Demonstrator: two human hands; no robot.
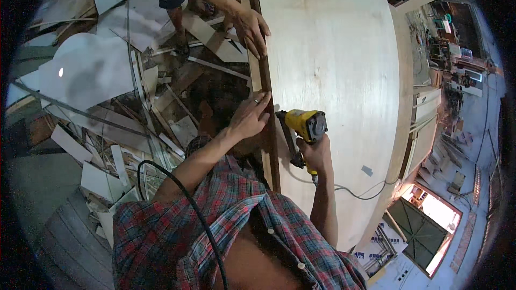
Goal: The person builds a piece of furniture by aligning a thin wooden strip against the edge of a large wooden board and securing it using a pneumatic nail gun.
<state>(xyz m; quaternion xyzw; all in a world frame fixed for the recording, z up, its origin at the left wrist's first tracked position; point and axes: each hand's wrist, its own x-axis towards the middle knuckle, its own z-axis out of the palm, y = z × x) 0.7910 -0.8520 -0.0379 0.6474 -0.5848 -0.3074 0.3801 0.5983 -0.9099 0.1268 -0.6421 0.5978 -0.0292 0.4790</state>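
My right hand grips the handle of a yellow and black nail gun. Its nose meets the dark wood strip along the left edge of a large pale wooden panel. My left hand, a ring on one finger, grips the same strip just left of the gun's nose. Farther up the strip rests another person's hand, its arm reaching in from the top. Parts of my left fingers are hidden at the strip's edge.
Offcuts and white board pieces litter the floor on the left. A black hose crosses over my left arm and shirt. Behind the panel's right edge, stacked boards stand near a bright doorway. A thin cable lies across the panel.
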